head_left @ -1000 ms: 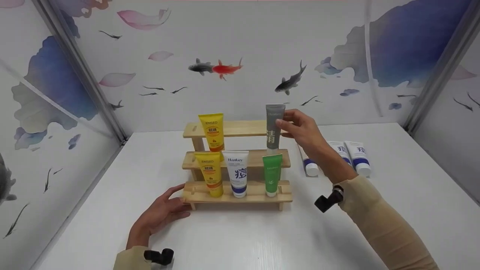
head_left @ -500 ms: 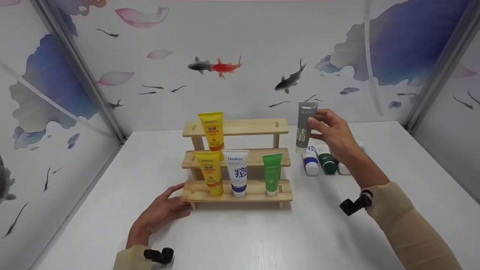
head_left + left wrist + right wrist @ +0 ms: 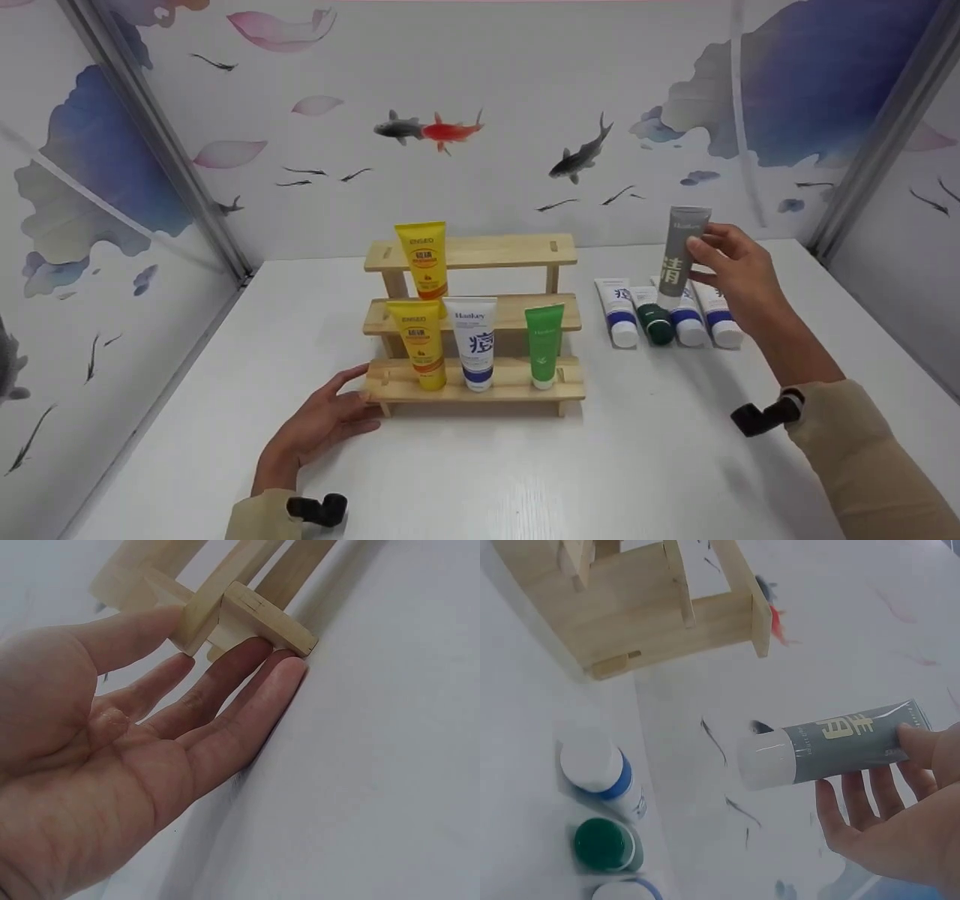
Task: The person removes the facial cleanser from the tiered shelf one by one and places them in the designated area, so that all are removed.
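A grey tube (image 3: pixel 684 259) with its white cap down is held up in my right hand (image 3: pixel 739 270), above the tubes lying at the right. In the right wrist view, the thumb and fingertips pinch the grey tube (image 3: pixel 847 736) near its flat end. My left hand (image 3: pixel 319 420) touches the left end of the wooden rack's lowest step (image 3: pixel 510 394). In the left wrist view, its extended thumb and fingers (image 3: pixel 244 701) rest against the wooden end and leg. On the rack stand two yellow tubes (image 3: pixel 420 345), a white tube (image 3: pixel 475 345) and a green tube (image 3: pixel 544 345).
White tubes (image 3: pixel 619 315) with blue bands and a dark-green-capped tube (image 3: pixel 654 319) lie in a row right of the rack. The rack's top step (image 3: pixel 502 251) stands near the back wall (image 3: pixel 480 187), painted with fish. White table surface (image 3: pixel 480 480) extends in front.
My right hand has carried the grey tube from over the rack's right end rightwards to above the lying row. The left hand stays at the rack's end.
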The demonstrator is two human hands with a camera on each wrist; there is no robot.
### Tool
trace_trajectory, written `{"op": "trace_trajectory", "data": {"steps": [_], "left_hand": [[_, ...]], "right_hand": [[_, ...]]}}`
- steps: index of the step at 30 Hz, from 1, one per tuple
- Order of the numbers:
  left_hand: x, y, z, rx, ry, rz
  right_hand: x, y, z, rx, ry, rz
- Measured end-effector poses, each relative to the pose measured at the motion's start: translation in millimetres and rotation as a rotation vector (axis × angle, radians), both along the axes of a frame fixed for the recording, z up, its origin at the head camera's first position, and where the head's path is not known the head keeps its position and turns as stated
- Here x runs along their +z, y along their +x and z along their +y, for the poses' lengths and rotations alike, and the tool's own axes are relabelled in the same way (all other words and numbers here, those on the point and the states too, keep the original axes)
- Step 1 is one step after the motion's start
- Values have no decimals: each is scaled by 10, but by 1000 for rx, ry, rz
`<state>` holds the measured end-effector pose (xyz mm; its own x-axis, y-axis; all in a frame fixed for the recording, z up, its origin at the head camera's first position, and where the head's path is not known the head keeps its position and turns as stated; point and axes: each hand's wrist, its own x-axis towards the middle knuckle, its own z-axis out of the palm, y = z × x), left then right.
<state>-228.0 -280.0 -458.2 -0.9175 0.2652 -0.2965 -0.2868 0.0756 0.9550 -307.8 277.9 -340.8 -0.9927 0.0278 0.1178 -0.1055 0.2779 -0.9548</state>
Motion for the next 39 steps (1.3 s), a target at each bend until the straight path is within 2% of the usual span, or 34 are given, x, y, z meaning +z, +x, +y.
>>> {"op": "trace_trajectory", "data": {"steps": [4,10,12,16,20,24,29,39], "left_hand": [[6,3,-3,-4,1,-1],[15,7,5,1,-2,-11],[18,9,6,1,-8,-12],[19,15,2,-8,-12,-9],[13,9,0,-15,-10,-9],[10,-3,1,-13,-15,-3],[-11,-2,-17,-14,-14,11],[6,-2,-16,-14,-20,3]], "right_hand": [[-52,-6,209,-35,-21,0],[-161,-14,530,-49,-179,39],[-189,-20,616,-64,-200,44],[-237,-54,770,-142,-170,15],[-287,-92,902,-240,-70,-28],[-364,-148,1003,-299,10,-75],[-480,-232,1092,-336,0,-124],[-704,-364,1285,-348,-10,-215]]}}
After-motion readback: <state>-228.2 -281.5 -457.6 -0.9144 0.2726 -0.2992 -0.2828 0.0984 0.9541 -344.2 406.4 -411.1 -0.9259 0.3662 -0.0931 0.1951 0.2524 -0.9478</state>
